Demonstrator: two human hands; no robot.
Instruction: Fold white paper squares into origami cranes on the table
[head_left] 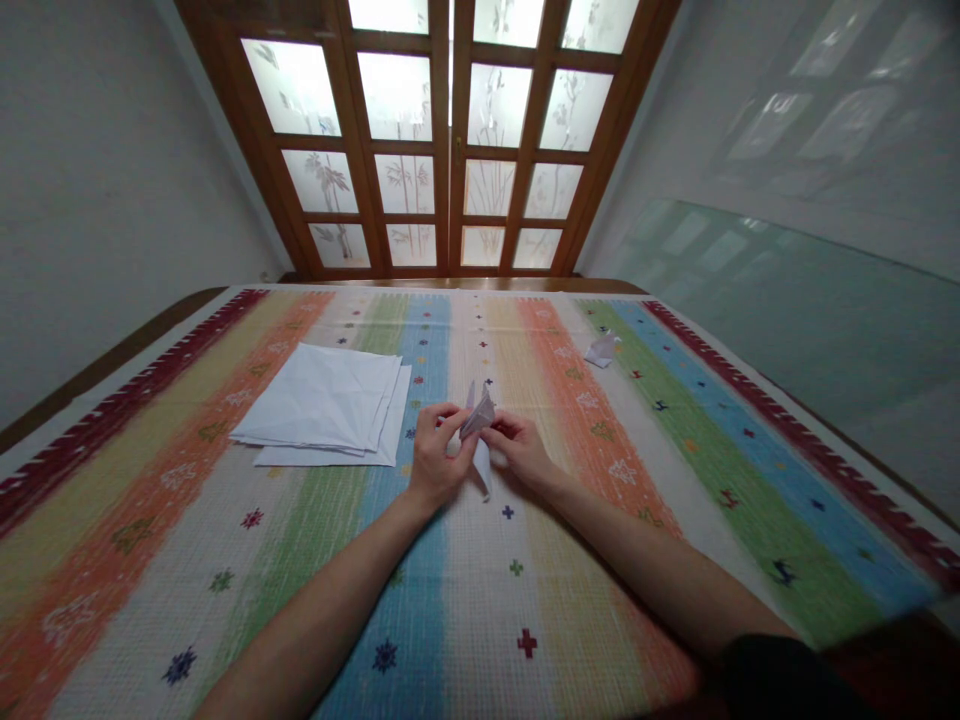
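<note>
A small folded piece of white paper (480,415) with pointed flaps is held just above the middle of the table. My left hand (439,455) pinches its left side between thumb and fingers. On the right side, my right hand (521,447) grips it with thumb and fingertips. One narrow point of the paper hangs down between the hands, and another sticks up at the back. The fingers cover parts of the folds.
Left of my hands lies a loose stack of white paper sheets (322,400) with crease lines. A small folded paper figure (601,349) sits at the back right. A striped tablecloth (300,580) covers the table; wooden doors with glass panes (450,140) stand behind it.
</note>
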